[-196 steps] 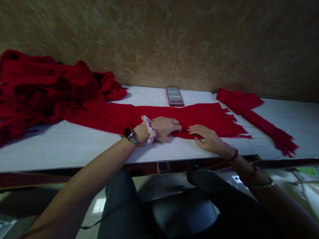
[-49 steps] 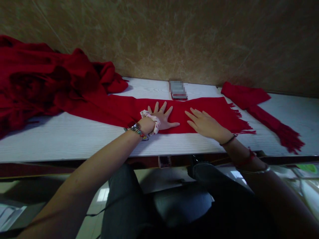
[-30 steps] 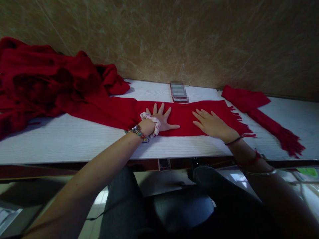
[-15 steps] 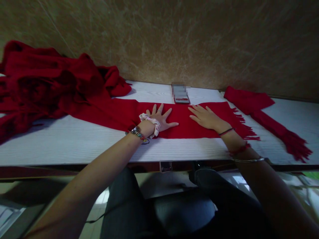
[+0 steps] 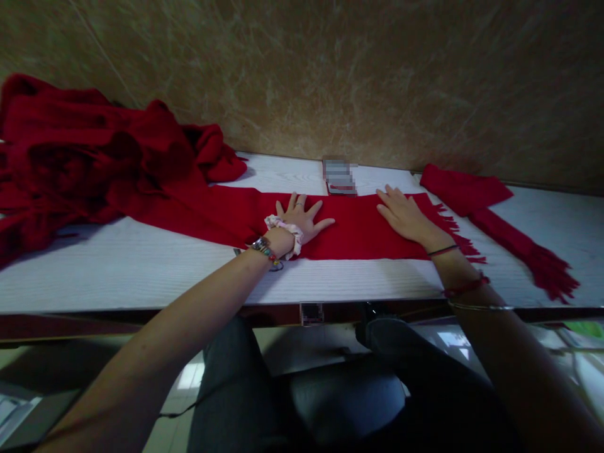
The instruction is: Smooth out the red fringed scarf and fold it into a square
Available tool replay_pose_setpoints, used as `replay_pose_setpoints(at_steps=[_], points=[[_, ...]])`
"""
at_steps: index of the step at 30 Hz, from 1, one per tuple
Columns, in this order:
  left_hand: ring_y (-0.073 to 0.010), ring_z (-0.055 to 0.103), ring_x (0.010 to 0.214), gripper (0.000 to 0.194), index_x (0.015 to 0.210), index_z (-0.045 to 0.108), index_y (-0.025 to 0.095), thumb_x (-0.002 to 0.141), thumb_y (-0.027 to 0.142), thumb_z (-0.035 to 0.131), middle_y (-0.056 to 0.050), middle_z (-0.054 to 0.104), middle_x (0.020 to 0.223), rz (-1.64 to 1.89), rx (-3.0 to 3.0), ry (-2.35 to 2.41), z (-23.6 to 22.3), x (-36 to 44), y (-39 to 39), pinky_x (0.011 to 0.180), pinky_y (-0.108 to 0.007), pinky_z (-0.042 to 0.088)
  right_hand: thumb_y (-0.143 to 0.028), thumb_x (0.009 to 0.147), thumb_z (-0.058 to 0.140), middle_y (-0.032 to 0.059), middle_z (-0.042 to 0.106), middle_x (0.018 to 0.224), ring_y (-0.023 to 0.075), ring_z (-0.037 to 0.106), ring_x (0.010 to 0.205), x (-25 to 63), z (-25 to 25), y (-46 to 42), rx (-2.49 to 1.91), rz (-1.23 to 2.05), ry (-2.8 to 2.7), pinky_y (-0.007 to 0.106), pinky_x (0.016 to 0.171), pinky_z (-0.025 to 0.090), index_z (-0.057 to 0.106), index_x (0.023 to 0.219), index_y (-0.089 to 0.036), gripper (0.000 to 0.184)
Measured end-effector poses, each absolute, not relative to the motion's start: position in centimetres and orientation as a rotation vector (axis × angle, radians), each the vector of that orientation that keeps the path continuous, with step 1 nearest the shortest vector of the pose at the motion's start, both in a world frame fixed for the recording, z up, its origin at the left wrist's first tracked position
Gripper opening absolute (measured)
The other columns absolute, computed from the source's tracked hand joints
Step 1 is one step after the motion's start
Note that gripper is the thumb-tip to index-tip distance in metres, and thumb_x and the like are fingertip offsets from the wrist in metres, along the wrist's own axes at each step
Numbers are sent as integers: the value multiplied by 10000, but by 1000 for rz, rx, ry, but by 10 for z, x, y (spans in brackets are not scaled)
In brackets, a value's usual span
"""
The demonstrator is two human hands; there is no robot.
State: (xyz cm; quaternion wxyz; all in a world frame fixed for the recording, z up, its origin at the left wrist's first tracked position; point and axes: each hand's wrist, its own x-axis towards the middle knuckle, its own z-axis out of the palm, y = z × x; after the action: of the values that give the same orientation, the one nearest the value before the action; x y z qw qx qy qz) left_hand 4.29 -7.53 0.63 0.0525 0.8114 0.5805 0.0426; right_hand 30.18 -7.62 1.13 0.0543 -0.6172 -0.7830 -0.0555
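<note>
A long red scarf (image 5: pixel 353 226) with a fringed right end lies flat across the white table (image 5: pixel 141 277). My left hand (image 5: pixel 302 217) rests flat on the scarf's middle, fingers spread; a watch, beads and a pale scrunchie are on that wrist. My right hand (image 5: pixel 406 214) lies flat on the scarf further right, near the fringe, fingers stretched out towards the far edge. Neither hand holds anything.
A big heap of red scarves (image 5: pixel 85 163) fills the table's left end against the brown marble wall (image 5: pixel 330 75). A folded red scarf (image 5: pixel 495 220) with fringe lies at the right. A small blurred object (image 5: pixel 338 176) sits at the table's back edge.
My right hand has slid right and away over the scarf, towards the fringe and far edge. My left hand has stayed flat in nearly the same place.
</note>
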Motion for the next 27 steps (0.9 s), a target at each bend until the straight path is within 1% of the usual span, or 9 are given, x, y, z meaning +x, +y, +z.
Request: replay_pose_setpoints(at_steps=[3,6,11,15,16,18,21,24,27], points=[[-356,76,1309,728,1360,262,305,772,714,136,-63,158,1452,108,2429,1776,5,43,-74,986,-587,128,-416,896,202,81,289,1417,261,206,1303,285,8,-84,-1839,-109,-2492,554,997,227,350,1322,-212,495],[-368,77,1305,732,1364,248,313,762,721,162,-61,142,1456,94,2413,1773,6,44,-74,987,-593,115,-413,895,207,69,279,1421,253,213,1301,299,4,-86,-1906,-81,-2439,565,996,218,353,1319,-228,485],[-366,78,1306,719,1363,250,313,766,710,191,-61,145,1456,77,2394,1779,8,45,-74,986,-600,107,-385,890,212,143,311,1394,280,264,1280,347,4,-83,-2096,-97,-2249,554,978,265,330,1331,-133,521],[-371,83,1304,718,1364,252,308,770,706,180,-69,142,1456,86,2407,1769,8,45,-74,985,-600,112,-364,890,217,199,319,1377,294,262,1278,333,16,-97,-2126,-204,-2164,519,989,275,364,1300,-54,534],[-372,85,1304,714,1364,254,305,774,701,178,-69,143,1455,84,2409,1772,9,45,-74,984,-599,116,-368,894,209,194,297,1390,285,247,1286,321,19,-103,-2065,-216,-2187,500,999,270,347,1311,-59,538],[-370,84,1304,705,1362,258,306,779,693,180,-60,144,1456,73,2402,1786,10,46,-75,984,-598,119,-396,897,209,136,255,1423,257,206,1303,294,21,-115,-1861,-185,-2354,474,1017,253,301,1346,-129,530],[-366,81,1306,704,1363,255,307,778,692,185,-52,142,1457,60,2390,1796,11,46,-76,986,-596,119,-420,895,217,98,279,1419,251,218,1300,268,15,-126,-1676,-170,-2554,498,1009,252,295,1351,-198,513],[-367,80,1306,709,1365,251,304,776,694,184,-57,142,1457,63,2397,1784,10,46,-75,987,-598,112,-404,894,226,104,307,1404,268,238,1291,278,5,-128,-1726,-213,-2580,538,993,247,342,1327,-200,493],[-369,83,1305,709,1362,260,305,775,696,184,-68,146,1455,84,2408,1775,9,45,-74,984,-602,109,-390,895,213,110,288,1413,282,243,1288,316,-1,-124,-1897,-165,-2442,554,965,284,334,1331,-201,490]])
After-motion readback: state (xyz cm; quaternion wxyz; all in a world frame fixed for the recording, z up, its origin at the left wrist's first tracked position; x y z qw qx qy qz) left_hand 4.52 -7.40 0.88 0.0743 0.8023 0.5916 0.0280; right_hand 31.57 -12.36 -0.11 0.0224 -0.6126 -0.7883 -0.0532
